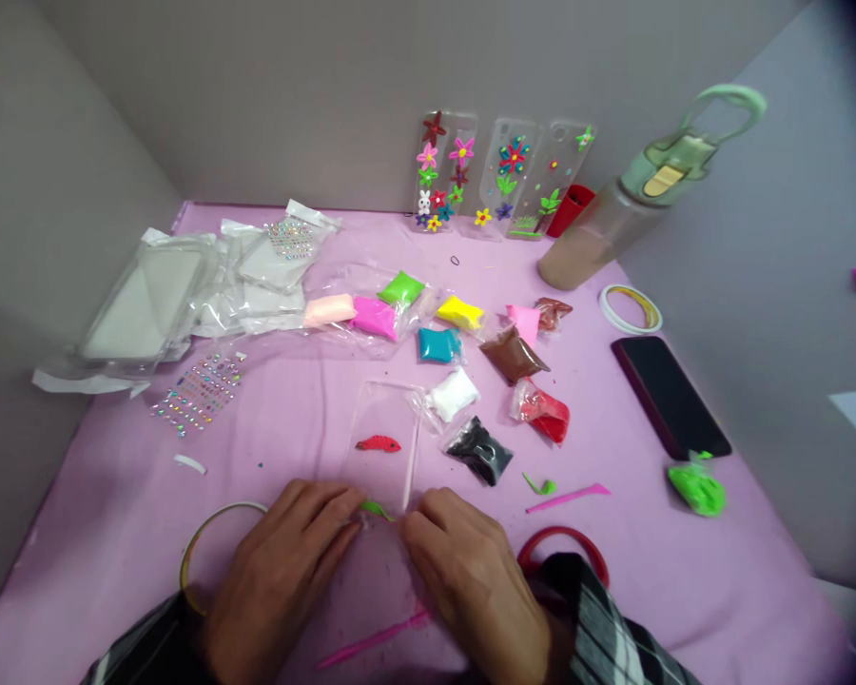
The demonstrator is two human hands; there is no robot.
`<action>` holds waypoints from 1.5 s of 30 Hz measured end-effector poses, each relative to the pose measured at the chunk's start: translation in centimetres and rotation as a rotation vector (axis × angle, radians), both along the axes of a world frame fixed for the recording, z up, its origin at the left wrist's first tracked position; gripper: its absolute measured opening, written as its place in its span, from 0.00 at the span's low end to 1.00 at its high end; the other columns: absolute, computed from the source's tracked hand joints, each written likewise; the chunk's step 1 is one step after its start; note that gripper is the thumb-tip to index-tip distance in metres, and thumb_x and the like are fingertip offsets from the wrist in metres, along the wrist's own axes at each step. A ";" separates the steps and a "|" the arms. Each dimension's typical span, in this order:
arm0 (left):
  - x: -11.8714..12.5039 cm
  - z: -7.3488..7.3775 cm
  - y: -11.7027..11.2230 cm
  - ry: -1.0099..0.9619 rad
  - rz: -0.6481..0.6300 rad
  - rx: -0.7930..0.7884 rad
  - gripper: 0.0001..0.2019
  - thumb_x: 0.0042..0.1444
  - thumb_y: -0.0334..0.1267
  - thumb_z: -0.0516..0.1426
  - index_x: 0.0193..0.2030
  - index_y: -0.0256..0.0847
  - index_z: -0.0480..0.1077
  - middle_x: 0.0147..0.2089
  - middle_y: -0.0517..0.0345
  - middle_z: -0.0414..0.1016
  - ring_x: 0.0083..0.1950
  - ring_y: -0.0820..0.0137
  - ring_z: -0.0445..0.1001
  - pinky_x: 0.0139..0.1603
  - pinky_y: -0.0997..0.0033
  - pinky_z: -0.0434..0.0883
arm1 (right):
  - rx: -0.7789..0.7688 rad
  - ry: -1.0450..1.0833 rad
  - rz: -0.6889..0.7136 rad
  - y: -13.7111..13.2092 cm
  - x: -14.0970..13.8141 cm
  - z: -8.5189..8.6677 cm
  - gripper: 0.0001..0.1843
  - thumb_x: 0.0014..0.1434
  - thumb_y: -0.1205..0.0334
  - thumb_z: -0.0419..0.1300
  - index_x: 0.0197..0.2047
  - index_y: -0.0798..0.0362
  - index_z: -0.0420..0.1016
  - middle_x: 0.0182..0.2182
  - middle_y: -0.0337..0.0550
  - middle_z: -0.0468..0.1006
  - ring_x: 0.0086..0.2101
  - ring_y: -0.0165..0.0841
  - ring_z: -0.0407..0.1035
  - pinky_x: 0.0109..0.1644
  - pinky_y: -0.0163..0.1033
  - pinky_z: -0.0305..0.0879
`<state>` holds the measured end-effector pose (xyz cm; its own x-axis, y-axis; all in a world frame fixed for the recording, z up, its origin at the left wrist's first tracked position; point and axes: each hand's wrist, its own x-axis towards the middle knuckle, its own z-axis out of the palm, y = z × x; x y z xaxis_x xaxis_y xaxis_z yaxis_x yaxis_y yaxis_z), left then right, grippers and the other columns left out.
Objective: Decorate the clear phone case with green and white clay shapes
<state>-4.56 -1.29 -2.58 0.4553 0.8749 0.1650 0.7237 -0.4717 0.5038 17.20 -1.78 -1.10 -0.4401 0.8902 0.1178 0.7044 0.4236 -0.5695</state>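
Observation:
A clear phone case (pixel 385 409) lies flat on the cloth, with a small red clay shape (pixel 379 444), ridged and with a dark dot, on it. At its near end is a thin strip of green clay (pixel 377 511). My left hand (pixel 292 552) is closed, its fingertips at the strip's left end. My right hand (pixel 463 571) is curled with its fingertips at the other end; what they pinch is hidden. Below and between my hands lies a pink modelling tool (pixel 371 639). Another pink tool (pixel 569 498) and a green clay scrap (pixel 542 486) lie right of the case.
Several clay packets, among them black (pixel 479 450), white (pixel 453 394) and teal (pixel 438 345), lie beyond. Decorated cases (pixel 448 171) lean on the back wall beside a bottle (pixel 606 224). A phone (pixel 671 395) lies right, packaged cases (pixel 146 300) left. Tape rolls (pixel 565 533) flank my wrists.

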 end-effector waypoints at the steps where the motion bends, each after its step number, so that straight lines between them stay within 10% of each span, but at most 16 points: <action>1: 0.0 0.1 0.0 -0.003 -0.007 -0.003 0.13 0.74 0.39 0.48 0.58 0.45 0.69 0.50 0.58 0.78 0.49 0.67 0.76 0.51 0.68 0.76 | -0.014 0.009 -0.004 0.0 0.0 0.0 0.16 0.71 0.72 0.51 0.31 0.51 0.64 0.28 0.38 0.67 0.27 0.33 0.62 0.30 0.38 0.54; 23: -2.1 0.6 0.1 0.118 0.170 -0.291 0.11 0.70 0.43 0.48 0.50 0.52 0.71 0.46 0.56 0.76 0.48 0.55 0.75 0.50 0.49 0.71 | -0.105 -0.021 -0.054 -0.1 -0.2 0.0 0.13 0.63 0.78 0.61 0.45 0.51 0.74 0.36 0.41 0.73 0.34 0.38 0.71 0.34 0.41 0.69; 30: -2.3 2.0 -0.2 -0.067 0.212 -0.521 0.10 0.68 0.50 0.52 0.48 0.53 0.70 0.42 0.62 0.79 0.42 0.63 0.80 0.42 0.66 0.77 | -0.176 0.014 -0.048 0.0 -0.1 -0.2 0.14 0.65 0.78 0.58 0.48 0.52 0.74 0.38 0.42 0.73 0.36 0.38 0.72 0.40 0.42 0.73; 45: -0.2 3.3 -1.4 -0.165 -0.072 -0.066 0.09 0.73 0.45 0.48 0.48 0.54 0.69 0.38 0.69 0.83 0.36 0.75 0.84 0.41 0.86 0.80 | -0.242 -0.147 0.018 0.1 0.1 1.0 0.10 0.64 0.75 0.59 0.46 0.51 0.73 0.39 0.43 0.74 0.33 0.37 0.74 0.35 0.41 0.75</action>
<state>-4.77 -2.72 0.69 0.4885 0.8526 0.1858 0.5940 -0.4809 0.6449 17.26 -1.71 -0.07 -0.4528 0.8765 -0.1634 0.7805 0.3010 -0.5479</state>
